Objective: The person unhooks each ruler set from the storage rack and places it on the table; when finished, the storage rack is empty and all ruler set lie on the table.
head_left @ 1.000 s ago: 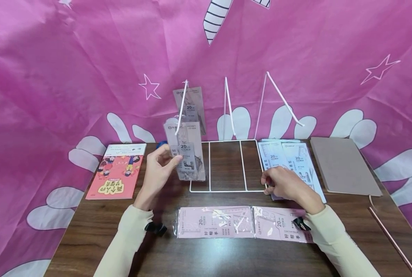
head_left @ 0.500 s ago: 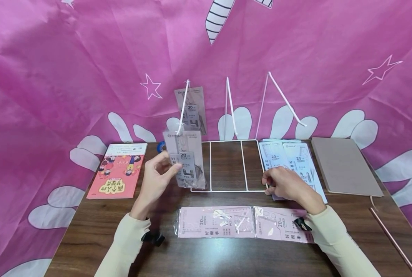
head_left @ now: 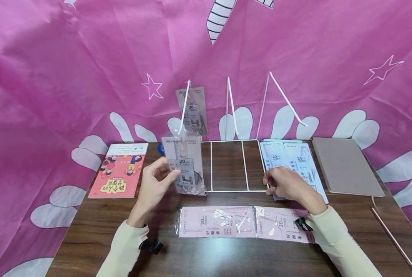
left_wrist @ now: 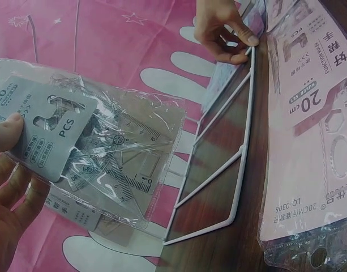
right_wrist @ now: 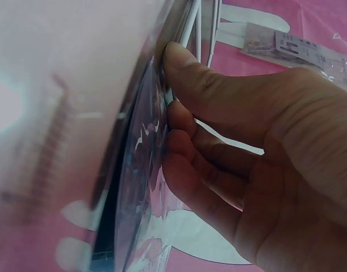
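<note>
My left hand [head_left: 154, 182] pinches a clear pouch holding a grey-carded ruler set [head_left: 184, 165] by its left edge, thumb in front. The pouch's top overlaps the tip of the left hook [head_left: 183, 107] of a white wire display rack [head_left: 211, 165]. Clear rulers [left_wrist: 133, 164] show through the plastic in the left wrist view. Behind it, a second grey ruler set [head_left: 197, 119] hangs far back on the same hook. My right hand [head_left: 290, 186] pinches the front right corner of the rack's base, thumb and fingers on the wire.
Two pink ruler sets [head_left: 216, 222] lie along the front. Blue ruler sets [head_left: 297, 154] lie right of the rack, partly under my right hand. A red book [head_left: 117, 173] is at left, a grey notebook [head_left: 346, 165] and a copper-coloured rod [head_left: 394, 242] at right. The middle hook [head_left: 232, 107] is bare.
My left hand has lowered the grey ruler set and drawn it toward me, so its top has come down to the hook's tip. My right hand stays on the rack's corner.
</note>
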`<state>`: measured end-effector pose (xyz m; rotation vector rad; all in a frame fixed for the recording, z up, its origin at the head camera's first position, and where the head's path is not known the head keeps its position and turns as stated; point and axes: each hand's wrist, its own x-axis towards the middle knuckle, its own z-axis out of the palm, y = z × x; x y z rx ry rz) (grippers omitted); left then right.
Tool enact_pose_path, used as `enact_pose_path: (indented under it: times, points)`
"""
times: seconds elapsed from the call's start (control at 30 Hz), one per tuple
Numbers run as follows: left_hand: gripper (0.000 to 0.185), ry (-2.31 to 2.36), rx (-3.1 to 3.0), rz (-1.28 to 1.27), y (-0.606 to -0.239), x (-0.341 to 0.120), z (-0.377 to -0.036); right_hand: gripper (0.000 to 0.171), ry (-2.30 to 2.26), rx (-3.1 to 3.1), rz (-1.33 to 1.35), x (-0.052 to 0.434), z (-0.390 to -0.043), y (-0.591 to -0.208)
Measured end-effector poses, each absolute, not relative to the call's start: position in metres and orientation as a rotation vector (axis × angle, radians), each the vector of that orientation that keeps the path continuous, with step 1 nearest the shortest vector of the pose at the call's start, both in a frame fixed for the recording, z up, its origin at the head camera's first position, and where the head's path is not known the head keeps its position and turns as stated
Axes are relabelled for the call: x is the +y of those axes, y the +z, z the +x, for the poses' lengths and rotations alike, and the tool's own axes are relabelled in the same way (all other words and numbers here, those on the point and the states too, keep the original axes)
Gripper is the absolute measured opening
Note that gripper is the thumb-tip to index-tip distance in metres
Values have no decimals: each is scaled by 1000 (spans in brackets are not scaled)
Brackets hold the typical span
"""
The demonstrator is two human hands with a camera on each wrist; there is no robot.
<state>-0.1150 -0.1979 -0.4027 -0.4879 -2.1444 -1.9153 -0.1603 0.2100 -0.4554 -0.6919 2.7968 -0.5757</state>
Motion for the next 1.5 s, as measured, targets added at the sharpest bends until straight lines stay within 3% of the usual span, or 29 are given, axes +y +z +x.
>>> enact_pose_path:
  times: [0.6,1.23,1.5]
  points:
    - [25,-1879,-2145,-455,-401,-210,-102,26,-579,2796,-701,212,-160,-457]
    - [43,-2148,-2285,-272,-455,-320,-118,25,-606,2796,-719,212,-161,-457]
    - [52,-1928,-2553,-150,-459,-343,-123,24,-604,2795,-711,212,-161,-456]
